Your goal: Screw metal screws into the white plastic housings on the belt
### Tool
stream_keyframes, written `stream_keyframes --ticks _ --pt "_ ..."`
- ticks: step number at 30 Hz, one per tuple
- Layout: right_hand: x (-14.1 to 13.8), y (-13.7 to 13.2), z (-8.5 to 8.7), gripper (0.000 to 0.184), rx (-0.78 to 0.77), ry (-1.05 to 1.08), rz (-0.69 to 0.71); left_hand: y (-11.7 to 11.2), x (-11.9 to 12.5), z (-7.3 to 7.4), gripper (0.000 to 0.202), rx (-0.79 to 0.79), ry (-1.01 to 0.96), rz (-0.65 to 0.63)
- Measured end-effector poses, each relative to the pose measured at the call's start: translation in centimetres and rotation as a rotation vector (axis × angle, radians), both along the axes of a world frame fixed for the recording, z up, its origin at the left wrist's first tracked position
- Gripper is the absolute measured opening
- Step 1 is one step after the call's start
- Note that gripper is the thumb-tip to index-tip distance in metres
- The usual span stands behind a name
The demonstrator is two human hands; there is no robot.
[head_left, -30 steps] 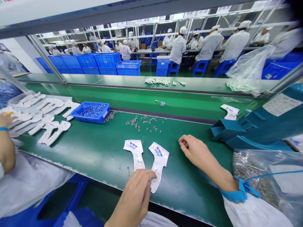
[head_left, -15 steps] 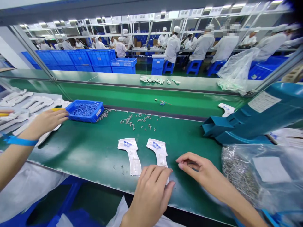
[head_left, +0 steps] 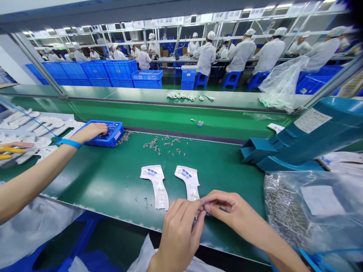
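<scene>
Two white gun-shaped plastic shell halves lie side by side on the green bench, the left one [head_left: 159, 186] uncovered and the right one [head_left: 187, 176] partly under my fingers. Blue pieces sit in the head of each. My left hand [head_left: 180, 223] is closed around the lower handle end of the right shell, hiding that end. My right hand [head_left: 232, 211] meets it there, thumb and forefinger pinched together at the handle. Whatever they pinch is too small and covered to name. Loose small metal parts [head_left: 153, 143] are scattered beyond the shells.
A co-worker's hand [head_left: 95, 130] reaches into a blue tray [head_left: 113, 141] of small blue parts at left. Another hand [head_left: 17, 145] touches white shells. At right stand a teal holder [head_left: 295, 132] and a clear bag of metal parts [head_left: 286, 211].
My right hand has moved left, and its fingertips now meet my left hand at the handle. The co-worker's hand has moved right into the blue tray.
</scene>
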State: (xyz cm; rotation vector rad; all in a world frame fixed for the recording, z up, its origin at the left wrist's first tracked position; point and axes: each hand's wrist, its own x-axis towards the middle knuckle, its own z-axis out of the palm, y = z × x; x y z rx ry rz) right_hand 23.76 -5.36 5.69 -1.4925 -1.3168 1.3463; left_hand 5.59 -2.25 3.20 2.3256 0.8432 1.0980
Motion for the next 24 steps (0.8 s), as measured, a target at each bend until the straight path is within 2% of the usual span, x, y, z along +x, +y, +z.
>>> stream_keyframes --ticks 5,9,14,20,24 --pt "-0.2 0.8 0.2 0.018 0.023 -0.156 -0.027 0.1 -0.2 -0.7 0.031 -0.048 0.061 0.043" --pt "-0.6 1.9 0.8 0.015 0.058 -0.327 -0.030 0.0 0.8 -1.8 0.059 -0.090 0.068 0.136" --pt "-1.5 3.2 1.0 0.016 0.084 -0.402 0.037 -0.2 2.5 -2.7 0.086 -0.156 0.034 0.121" --pt "-1.8 3.6 0.7 0.014 0.090 -0.602 0.064 0.3 2.9 -3.4 0.086 -0.300 0.019 0.016" --pt "-1.8 3.9 0.8 0.014 0.105 -0.617 0.075 0.4 2.7 -3.4 0.087 -0.331 0.002 -0.015"
